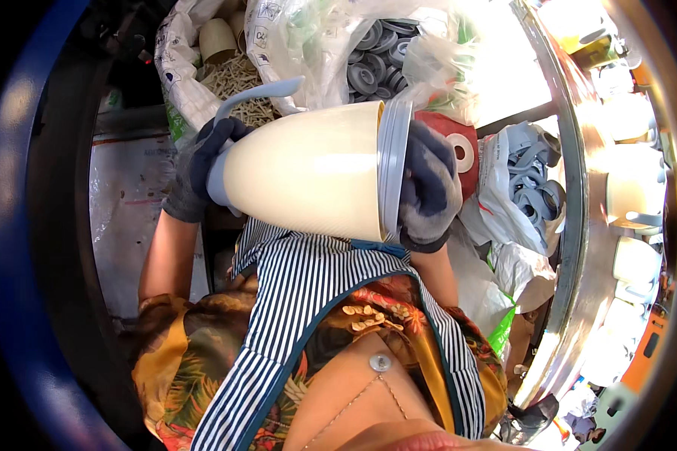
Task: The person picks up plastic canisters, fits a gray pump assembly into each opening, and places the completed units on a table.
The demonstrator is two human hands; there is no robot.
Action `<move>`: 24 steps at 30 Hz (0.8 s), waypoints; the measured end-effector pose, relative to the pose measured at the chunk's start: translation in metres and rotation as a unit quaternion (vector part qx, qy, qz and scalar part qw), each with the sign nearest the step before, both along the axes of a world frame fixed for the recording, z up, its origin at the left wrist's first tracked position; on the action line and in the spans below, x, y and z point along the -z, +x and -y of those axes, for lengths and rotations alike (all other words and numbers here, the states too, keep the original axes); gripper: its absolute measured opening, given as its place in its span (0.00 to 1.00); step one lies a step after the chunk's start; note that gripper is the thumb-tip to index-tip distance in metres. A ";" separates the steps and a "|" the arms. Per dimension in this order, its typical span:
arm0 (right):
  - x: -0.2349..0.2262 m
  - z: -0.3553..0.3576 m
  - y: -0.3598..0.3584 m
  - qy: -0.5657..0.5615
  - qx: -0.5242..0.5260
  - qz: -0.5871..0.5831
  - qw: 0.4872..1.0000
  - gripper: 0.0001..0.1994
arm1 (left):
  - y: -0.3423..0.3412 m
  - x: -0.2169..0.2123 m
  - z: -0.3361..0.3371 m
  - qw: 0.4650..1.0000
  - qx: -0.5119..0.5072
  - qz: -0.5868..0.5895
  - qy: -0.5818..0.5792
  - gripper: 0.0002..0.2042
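Observation:
A cream thermos jug lies on its side in the air in front of my striped apron. Its narrow end, with a blue-grey collar and a curved blue-grey handle, points left. My left hand, in a dark glove, grips that end beside the handle; its fingers are partly hidden behind the jug. At the wide right end sits a ridged blue-grey base ring. My right hand, in a worn dark and grey glove, is closed with curled fingers against this ring and supports the jug there.
Beyond the jug, a plastic bag holds several grey round parts; another holds small tan pieces and cream cups. Blue-grey handles fill a bag on the right. Past a metal-edged ledge stand several cream jugs.

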State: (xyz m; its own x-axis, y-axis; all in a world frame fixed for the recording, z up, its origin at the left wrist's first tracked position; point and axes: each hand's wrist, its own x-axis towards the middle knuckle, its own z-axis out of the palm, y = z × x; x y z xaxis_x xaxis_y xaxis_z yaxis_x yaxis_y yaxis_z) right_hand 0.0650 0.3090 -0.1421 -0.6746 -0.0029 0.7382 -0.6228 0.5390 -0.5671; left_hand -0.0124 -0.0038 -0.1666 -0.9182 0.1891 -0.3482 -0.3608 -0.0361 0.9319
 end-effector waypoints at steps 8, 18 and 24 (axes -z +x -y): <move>0.001 0.003 0.012 -0.005 -0.092 -0.063 0.994 0.17 | -0.014 -0.003 0.003 0.966 0.170 -0.133 -0.142 0.16; 0.006 -0.008 0.015 0.034 -0.150 -0.059 0.986 0.18 | -0.022 0.001 -0.008 0.960 0.277 -0.035 -0.028 0.13; 0.000 -0.008 0.019 0.097 -0.131 -0.058 0.985 0.19 | -0.005 -0.041 -0.055 0.933 0.327 -0.126 0.075 0.14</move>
State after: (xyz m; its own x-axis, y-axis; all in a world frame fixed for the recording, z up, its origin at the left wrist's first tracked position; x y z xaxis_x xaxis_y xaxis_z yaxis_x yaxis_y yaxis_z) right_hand 0.0844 0.3165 -0.1416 -0.5438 -0.3142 0.7782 -0.8089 0.4434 -0.3862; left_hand -0.0171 0.0516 -0.1252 -0.6379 0.7676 -0.0611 -0.1216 -0.0220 0.9923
